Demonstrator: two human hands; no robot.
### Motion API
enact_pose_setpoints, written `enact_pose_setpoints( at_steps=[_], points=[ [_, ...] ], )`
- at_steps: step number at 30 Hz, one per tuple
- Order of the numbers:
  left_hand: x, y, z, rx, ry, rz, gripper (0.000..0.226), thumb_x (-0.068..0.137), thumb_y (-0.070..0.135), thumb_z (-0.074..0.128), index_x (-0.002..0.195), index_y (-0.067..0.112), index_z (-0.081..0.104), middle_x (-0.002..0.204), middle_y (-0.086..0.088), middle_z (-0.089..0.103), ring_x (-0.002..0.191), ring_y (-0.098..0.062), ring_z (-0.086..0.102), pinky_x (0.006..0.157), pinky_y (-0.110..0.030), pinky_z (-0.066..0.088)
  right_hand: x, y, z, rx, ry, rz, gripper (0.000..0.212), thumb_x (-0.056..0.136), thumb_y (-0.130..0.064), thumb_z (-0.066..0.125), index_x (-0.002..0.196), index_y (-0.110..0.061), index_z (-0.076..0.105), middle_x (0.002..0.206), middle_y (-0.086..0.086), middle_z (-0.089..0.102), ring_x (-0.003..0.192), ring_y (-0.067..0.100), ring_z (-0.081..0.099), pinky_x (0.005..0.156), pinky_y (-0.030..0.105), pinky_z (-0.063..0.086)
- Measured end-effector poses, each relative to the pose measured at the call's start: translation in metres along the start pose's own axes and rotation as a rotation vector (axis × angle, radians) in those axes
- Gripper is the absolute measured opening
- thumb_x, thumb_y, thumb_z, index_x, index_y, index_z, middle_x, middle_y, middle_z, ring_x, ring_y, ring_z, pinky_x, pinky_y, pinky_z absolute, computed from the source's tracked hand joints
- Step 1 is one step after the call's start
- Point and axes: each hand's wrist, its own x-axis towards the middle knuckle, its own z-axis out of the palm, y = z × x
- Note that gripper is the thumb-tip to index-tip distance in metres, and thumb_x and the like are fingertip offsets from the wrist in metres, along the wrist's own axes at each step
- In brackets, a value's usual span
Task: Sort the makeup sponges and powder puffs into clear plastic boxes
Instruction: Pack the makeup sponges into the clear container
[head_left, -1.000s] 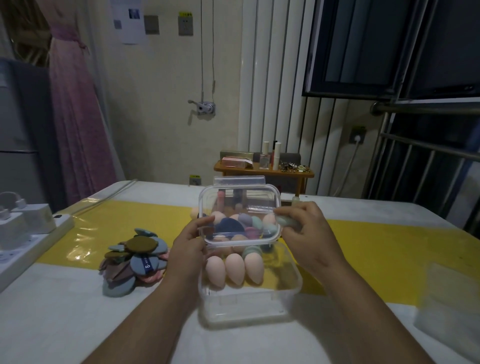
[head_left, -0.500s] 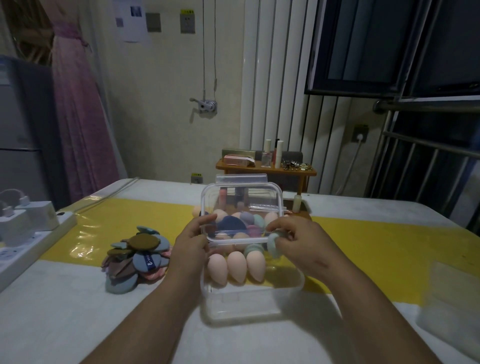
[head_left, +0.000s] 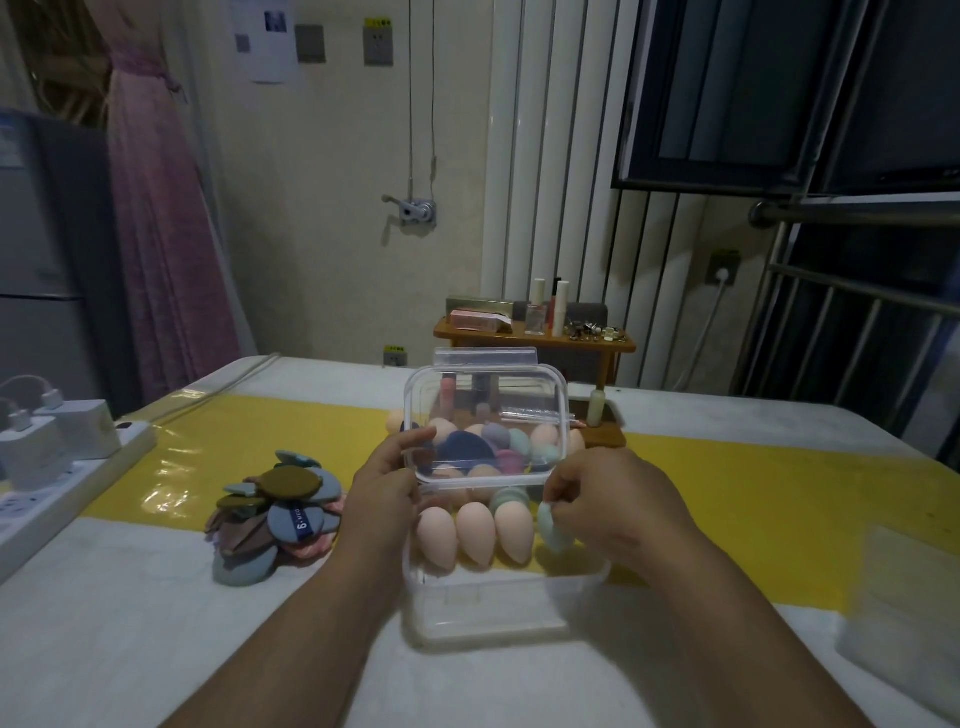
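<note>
Mint sponge (head_left: 553, 530) pinched in right hand (head_left: 613, 504) fingers, at right end of pink row (head_left: 475, 535) in clear box (head_left: 498, 618) (left hand (head_left: 384, 488) grips raised lid (head_left: 488, 410)); next, probably seat and release.

Three front peach sponges (head_left: 475, 532); perhaps ten puffs (head_left: 280, 519).

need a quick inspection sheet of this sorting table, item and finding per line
surface: white table with yellow strip
job's things: clear plastic box holds three peach teardrop sponges, clear lid raised; round powder puffs piled left of it
clutter: blurred translucent stack, right edge
hands: left hand holds the lid's edge; right hand pinches a pale teal sponge
cables: white power strip with white chargers, left edge
surroundings: wooden shelf of cosmetics, pink dress, dark window
</note>
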Motion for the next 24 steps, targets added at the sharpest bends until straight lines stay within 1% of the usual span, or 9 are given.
enact_pose_setpoints(
  at_steps=[3,7,11,13,14,18,21,22,24],
  points=[
    [0.0018,-0.0015,-0.0003,-0.017,0.000,-0.002,0.062,0.079,-0.013,0.035,0.102,0.028,0.076,0.100,0.001,0.072,0.079,-0.016,0.074,0.055,-0.027,0.056,-0.0002,-0.0010,0.0021,-0.025,0.011,-0.002,0.016,0.081,-0.029,0.063,0.091,-0.040,0.068,0.094,-0.012,0.068,0.082,0.014,0.057,0.054,0.023,0.035],
    [0.0021,-0.0021,-0.0008,0.007,0.009,-0.007,0.062,0.078,-0.011,0.035,0.103,0.030,0.075,0.109,0.000,0.068,0.089,-0.022,0.072,0.057,-0.028,0.056,0.0001,-0.0007,0.0045,-0.053,0.017,0.003,0.008,0.081,-0.028,0.060,0.084,-0.035,0.058,0.090,-0.008,0.067,0.083,0.019,0.057,0.055,0.026,0.035],
    [0.0007,0.0018,0.0018,-0.004,-0.003,-0.002,0.065,0.078,-0.016,0.032,0.100,0.027,0.076,0.104,-0.002,0.069,0.075,-0.012,0.073,0.052,-0.024,0.055,-0.0005,-0.0043,0.0046,-0.133,0.017,-0.008,0.006,0.080,-0.030,0.060,0.082,-0.036,0.059,0.082,-0.007,0.060,0.075,0.019,0.053,0.051,0.025,0.029],
    [-0.0002,0.0039,0.0037,-0.001,0.001,0.009,0.065,0.079,-0.018,0.031,0.098,0.024,0.075,0.104,-0.003,0.068,0.069,-0.010,0.072,0.048,-0.022,0.053,0.0001,-0.0074,0.0050,-0.168,0.003,-0.014,0.005,0.080,-0.032,0.062,0.084,-0.035,0.063,0.082,-0.007,0.060,0.075,0.019,0.054,0.050,0.025,0.030],
    [-0.0005,0.0045,0.0040,0.005,0.005,0.013,0.065,0.080,-0.018,0.031,0.098,0.024,0.075,0.105,-0.004,0.067,0.071,-0.010,0.072,0.048,-0.022,0.053,0.0004,-0.0082,0.0053,-0.176,-0.008,-0.014,0.006,0.080,-0.033,0.063,0.085,-0.034,0.065,0.082,-0.007,0.061,0.075,0.019,0.056,0.051,0.025,0.031],
    [-0.0006,0.0036,0.0034,0.017,0.014,0.004,0.064,0.082,-0.017,0.031,0.098,0.027,0.075,0.114,-0.006,0.065,0.090,-0.021,0.067,0.051,-0.022,0.053,-0.0016,-0.0058,0.0049,-0.186,-0.040,-0.039,0.018,0.078,-0.030,0.064,0.095,-0.034,0.069,0.088,-0.006,0.066,0.078,0.019,0.057,0.057,0.027,0.039],
    [-0.0008,0.0030,0.0035,0.001,0.014,-0.002,0.065,0.082,-0.016,0.031,0.096,0.029,0.076,0.113,-0.006,0.066,0.082,-0.018,0.071,0.052,-0.023,0.054,-0.0018,-0.0046,0.0055,-0.193,-0.025,-0.077,0.021,0.082,-0.028,0.063,0.100,-0.034,0.071,0.096,-0.004,0.068,0.082,0.020,0.057,0.060,0.028,0.040],
    [-0.0009,0.0027,0.0034,0.006,0.012,0.000,0.065,0.081,-0.016,0.032,0.096,0.030,0.076,0.113,-0.005,0.066,0.078,-0.015,0.072,0.052,-0.023,0.054,-0.0010,-0.0050,0.0059,-0.196,-0.016,-0.082,0.020,0.082,-0.028,0.064,0.099,-0.034,0.072,0.095,-0.004,0.068,0.081,0.020,0.057,0.058,0.027,0.038],
    [-0.0001,0.0019,0.0027,0.017,0.012,-0.002,0.065,0.082,-0.015,0.032,0.097,0.031,0.076,0.114,-0.003,0.065,0.081,-0.013,0.071,0.054,-0.023,0.055,0.0003,-0.0059,0.0070,-0.206,-0.001,-0.091,0.017,0.081,-0.029,0.066,0.095,-0.033,0.074,0.090,-0.006,0.067,0.078,0.019,0.058,0.054,0.026,0.035]
  ],
)
